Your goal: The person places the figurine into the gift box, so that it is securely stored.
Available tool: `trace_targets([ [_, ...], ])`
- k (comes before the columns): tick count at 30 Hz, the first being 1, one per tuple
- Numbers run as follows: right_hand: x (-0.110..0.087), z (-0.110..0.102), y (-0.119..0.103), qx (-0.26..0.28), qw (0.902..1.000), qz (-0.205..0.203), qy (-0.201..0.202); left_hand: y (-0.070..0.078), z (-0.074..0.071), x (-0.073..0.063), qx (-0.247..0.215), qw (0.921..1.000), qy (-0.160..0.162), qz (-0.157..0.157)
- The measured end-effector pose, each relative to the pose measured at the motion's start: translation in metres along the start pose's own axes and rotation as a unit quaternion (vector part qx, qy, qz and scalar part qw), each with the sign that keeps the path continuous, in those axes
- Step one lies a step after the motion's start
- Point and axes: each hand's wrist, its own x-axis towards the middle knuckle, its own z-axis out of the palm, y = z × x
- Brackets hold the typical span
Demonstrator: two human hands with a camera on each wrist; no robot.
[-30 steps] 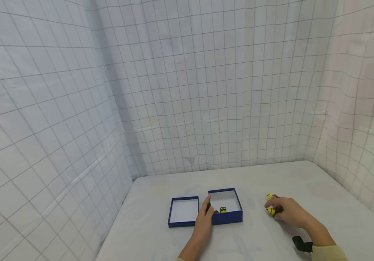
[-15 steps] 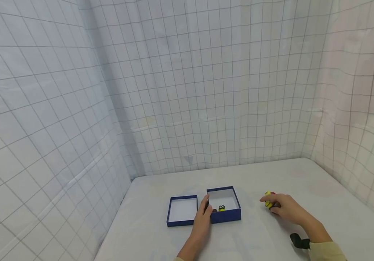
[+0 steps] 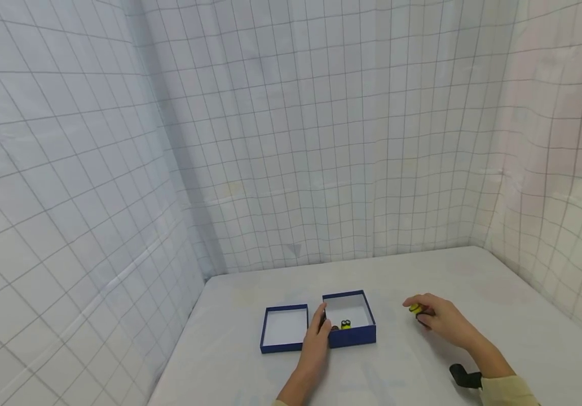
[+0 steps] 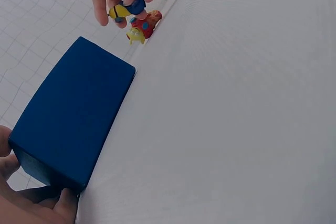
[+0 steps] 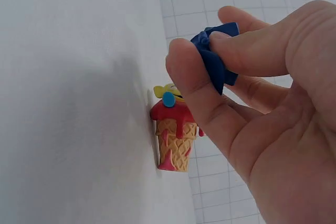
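Note:
My left hand point(image 3: 315, 338) grips the left side of an open blue box point(image 3: 353, 336), with fingers at its left wall and rim in the left wrist view. Inside the box, a small yellow figurine with two round eyes point(image 3: 345, 324) sits beside a brown piece point(image 3: 335, 328). My right hand point(image 3: 445, 320) pinches a yellow and blue toy figurine point(image 4: 126, 9) between thumb and fingers; its blue part point(image 5: 214, 61) shows in the right wrist view. Close behind that hand stands an ice-cream-cone toy point(image 5: 176, 129) with a red top and yellow head, hidden in the head view.
A shallow blue lid with a white inside point(image 3: 285, 330) lies left of the box. A black curved piece point(image 3: 466, 376) juts out by the right sleeve. White table cloth point(image 3: 372, 372) spreads underneath, and gridded white curtains point(image 3: 291, 141) enclose the back and sides.
My right hand has moved slightly forward and left with the yellow and blue figurine, now covering the cone toy in the head view. My left hand stays on the box.

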Motion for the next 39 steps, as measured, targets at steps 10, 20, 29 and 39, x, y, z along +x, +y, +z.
trace_targets([
  [10,0.001,0.002,-0.003,0.065,0.9978,-0.01,-0.006,-0.001,-0.001,-0.001,-0.013,0.9998,-0.007,0.015],
  [20,0.001,0.006,-0.006,0.107,0.9939,0.026,-0.011,0.0,0.0,-0.002,-0.009,0.9999,-0.006,0.013],
  [29,0.006,0.009,-0.005,0.055,0.9982,0.025,0.009,0.003,-0.001,-0.001,-0.014,0.9998,-0.005,0.014],
  [39,0.008,0.012,-0.003,0.083,0.9962,0.02,0.021,0.002,0.0,0.0,-0.01,0.9999,0.0,0.009],
])
